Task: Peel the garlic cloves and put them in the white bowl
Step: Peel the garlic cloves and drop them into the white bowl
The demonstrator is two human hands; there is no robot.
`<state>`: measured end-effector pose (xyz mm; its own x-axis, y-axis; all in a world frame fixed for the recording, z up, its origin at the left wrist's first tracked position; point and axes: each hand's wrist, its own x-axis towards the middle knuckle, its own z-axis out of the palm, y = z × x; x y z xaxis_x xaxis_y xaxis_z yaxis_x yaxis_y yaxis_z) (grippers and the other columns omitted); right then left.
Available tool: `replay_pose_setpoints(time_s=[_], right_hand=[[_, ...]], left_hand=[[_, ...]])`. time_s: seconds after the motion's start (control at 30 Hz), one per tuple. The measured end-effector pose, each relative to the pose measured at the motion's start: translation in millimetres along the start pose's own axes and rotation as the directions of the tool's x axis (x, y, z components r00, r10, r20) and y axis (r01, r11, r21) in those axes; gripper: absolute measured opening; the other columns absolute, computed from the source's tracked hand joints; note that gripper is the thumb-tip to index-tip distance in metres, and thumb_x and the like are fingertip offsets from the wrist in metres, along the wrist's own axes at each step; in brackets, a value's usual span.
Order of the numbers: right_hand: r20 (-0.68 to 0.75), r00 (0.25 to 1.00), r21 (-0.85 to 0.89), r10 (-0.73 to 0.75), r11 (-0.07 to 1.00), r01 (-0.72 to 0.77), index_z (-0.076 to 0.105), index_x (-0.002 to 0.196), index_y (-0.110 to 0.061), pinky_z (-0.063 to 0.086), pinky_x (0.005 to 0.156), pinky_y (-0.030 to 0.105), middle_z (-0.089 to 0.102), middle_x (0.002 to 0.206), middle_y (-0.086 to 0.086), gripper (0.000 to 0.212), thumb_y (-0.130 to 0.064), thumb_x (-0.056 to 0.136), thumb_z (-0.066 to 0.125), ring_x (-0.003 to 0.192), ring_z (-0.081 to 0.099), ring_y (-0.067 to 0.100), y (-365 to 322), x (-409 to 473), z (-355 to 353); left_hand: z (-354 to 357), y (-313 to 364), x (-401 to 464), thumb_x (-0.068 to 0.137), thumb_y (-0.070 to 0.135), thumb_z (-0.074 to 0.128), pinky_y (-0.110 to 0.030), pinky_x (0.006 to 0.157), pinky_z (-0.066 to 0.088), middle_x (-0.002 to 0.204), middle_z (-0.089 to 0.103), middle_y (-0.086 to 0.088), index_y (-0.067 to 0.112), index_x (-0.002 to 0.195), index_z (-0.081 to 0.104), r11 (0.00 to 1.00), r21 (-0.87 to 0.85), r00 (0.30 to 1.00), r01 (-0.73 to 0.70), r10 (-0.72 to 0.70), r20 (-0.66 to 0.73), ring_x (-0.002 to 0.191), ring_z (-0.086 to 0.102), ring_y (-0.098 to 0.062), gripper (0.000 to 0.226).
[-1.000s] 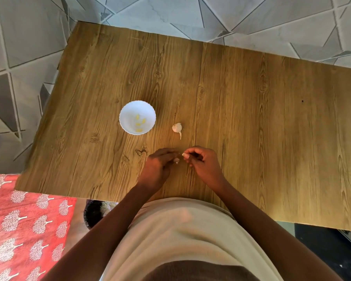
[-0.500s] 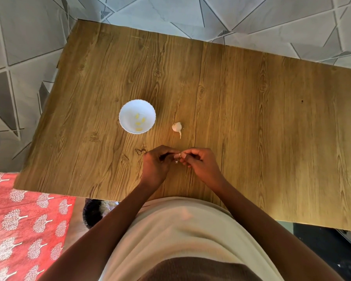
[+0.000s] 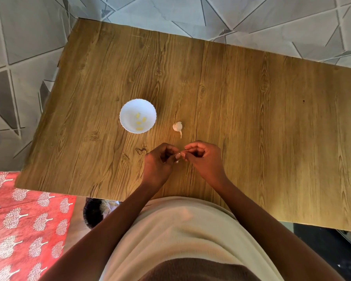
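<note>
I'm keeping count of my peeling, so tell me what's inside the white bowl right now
The white bowl holds four small yellowish peeled cloves, lying loose on its bottom. Nothing covers the inside, so nothing is hidden.

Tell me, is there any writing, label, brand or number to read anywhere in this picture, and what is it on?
None: no readable text shows anywhere.
White bowl: plain, no mark or brand visible.
Wooden table: only wood grain and knots.
Garlic bulb: no sticker.
Red cloth: a printed pattern of white trees, no letters.
Floor tiles: grey geometric lines only.
</note>
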<state>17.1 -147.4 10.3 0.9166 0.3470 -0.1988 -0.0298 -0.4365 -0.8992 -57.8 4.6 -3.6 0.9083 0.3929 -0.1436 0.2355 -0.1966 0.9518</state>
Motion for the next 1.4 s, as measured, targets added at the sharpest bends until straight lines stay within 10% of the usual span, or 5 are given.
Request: replay_pose_setpoints(time_s=[0.3,0.87,1.23,1.4], right_hand=[[0.010,0.994,0.108,0.110,0.988,-0.110,0.076,0.094,-0.006,0.064,0.066,0.034,0.077,0.079,0.004,0.021,-0.009,0.077,0.087,0.069,0.076,0.016,-10,-3,2],[-0.072,0.991,0.132,0.109,0.986,-0.099,0.076,0.099,-0.010,0.065,0.073,0.038,0.078,0.086,0.000,0.026,-0.013,0.077,0.089,0.080,0.076,0.014,-5,-6,2],[0.006,0.994,-0.184,-0.109,0.977,0.108,0.075,0.102,-0.011,0.052,0.076,0.009,0.074,0.088,-0.006,0.020,-0.003,0.084,0.081,0.081,0.069,-0.003,12,3,16],[0.098,0.960,-0.317,-0.261,0.906,0.279,0.078,0.105,-0.007,0.057,0.084,0.022,0.078,0.097,0.004,0.018,-0.001,0.088,0.074,0.089,0.072,0.010,15,6,18]], left_hand=[[3,-12,-9,0.092,0.002,0.074,-0.048,0.080,0.062,0.092,0.078,0.004,0.012,0.100,0.080,1.000,-0.008,0.999,0.005,-0.005,-0.050,0.088,0.075,-0.019,0.014],[1,-3,-6,0.087,0.010,0.083,-0.034,0.080,0.063,0.091,0.080,0.005,0.013,0.101,0.080,0.993,-0.103,0.997,0.062,-0.065,-0.028,0.085,0.077,-0.014,0.015],[-28,-37,7,0.078,-0.018,0.064,-0.036,0.069,0.057,0.094,0.066,-0.015,-0.001,0.100,0.078,0.852,0.501,0.946,-0.150,0.272,-0.179,0.081,0.066,-0.029,0.031],[-34,-48,1,0.076,-0.015,0.058,-0.040,0.076,0.059,0.106,0.065,-0.019,-0.004,0.106,0.077,0.837,0.533,0.958,-0.127,0.242,-0.152,0.093,0.067,-0.037,0.037]])
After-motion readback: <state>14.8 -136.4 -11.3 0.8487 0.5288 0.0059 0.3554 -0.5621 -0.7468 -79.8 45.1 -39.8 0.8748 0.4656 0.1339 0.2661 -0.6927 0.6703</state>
